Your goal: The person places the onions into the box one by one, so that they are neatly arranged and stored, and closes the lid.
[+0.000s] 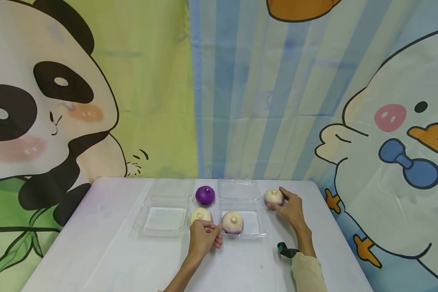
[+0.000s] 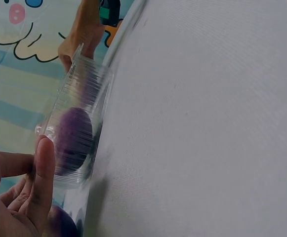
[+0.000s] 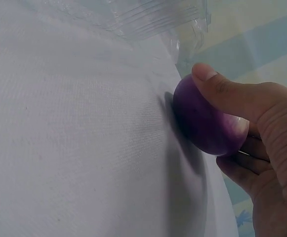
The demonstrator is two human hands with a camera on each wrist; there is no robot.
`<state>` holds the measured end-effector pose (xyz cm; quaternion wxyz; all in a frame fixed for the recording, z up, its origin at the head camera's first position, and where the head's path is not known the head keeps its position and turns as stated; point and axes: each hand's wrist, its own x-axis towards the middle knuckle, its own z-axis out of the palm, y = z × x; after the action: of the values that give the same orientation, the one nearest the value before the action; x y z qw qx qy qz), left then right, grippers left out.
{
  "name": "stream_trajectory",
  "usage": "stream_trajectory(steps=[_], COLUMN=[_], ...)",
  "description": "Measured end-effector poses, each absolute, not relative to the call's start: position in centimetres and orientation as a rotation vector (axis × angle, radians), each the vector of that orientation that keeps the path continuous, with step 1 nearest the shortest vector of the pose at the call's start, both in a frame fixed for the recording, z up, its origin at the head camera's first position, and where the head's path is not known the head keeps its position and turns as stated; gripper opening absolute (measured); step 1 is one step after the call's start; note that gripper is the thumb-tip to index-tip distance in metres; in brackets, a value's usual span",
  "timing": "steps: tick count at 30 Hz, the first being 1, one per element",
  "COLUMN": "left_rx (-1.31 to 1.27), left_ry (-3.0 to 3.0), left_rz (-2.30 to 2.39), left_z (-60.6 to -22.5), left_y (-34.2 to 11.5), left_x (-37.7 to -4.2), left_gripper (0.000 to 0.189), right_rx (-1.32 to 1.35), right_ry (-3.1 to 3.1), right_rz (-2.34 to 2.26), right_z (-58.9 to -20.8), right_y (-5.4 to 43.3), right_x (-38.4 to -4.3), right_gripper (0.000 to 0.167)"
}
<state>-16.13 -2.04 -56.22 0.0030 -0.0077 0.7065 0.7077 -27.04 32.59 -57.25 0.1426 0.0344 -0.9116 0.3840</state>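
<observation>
My right hand (image 1: 290, 207) grips a purple-and-white onion (image 1: 273, 197) at the right of the table; in the right wrist view, the thumb and fingers wrap the onion (image 3: 207, 118) just over the white surface. My left hand (image 1: 203, 239) is at the near left corner of the right clear plastic box (image 1: 257, 217), thumb and finger pinching its rim; the left wrist view shows the box (image 2: 79, 94) by the fingertips. One onion (image 1: 232, 223) sits in that box's left part. Just beyond my left hand is a pale-topped onion (image 1: 200, 215), partly hidden by it.
A second clear box (image 1: 164, 219) stands open at the left, its lid (image 1: 171, 188) laid back. Between the two lids lies a purple onion (image 1: 205, 196). Behind the white table (image 1: 106, 243) hangs a cartoon-printed curtain (image 1: 237, 89).
</observation>
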Motion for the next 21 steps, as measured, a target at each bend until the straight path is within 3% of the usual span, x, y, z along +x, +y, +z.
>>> stream_trajectory(steps=[21], left_rx=[-0.048], left_ry=[2.245], left_rz=[2.173], left_z=[-56.14], left_y=[-1.99], left_x=[-16.31], left_gripper=[0.020], right_rx=[0.086], right_ry=[-2.593], right_rz=[1.136], right_z=[-57.17], right_y=[32.44], right_x=[-26.93], right_gripper=[0.085])
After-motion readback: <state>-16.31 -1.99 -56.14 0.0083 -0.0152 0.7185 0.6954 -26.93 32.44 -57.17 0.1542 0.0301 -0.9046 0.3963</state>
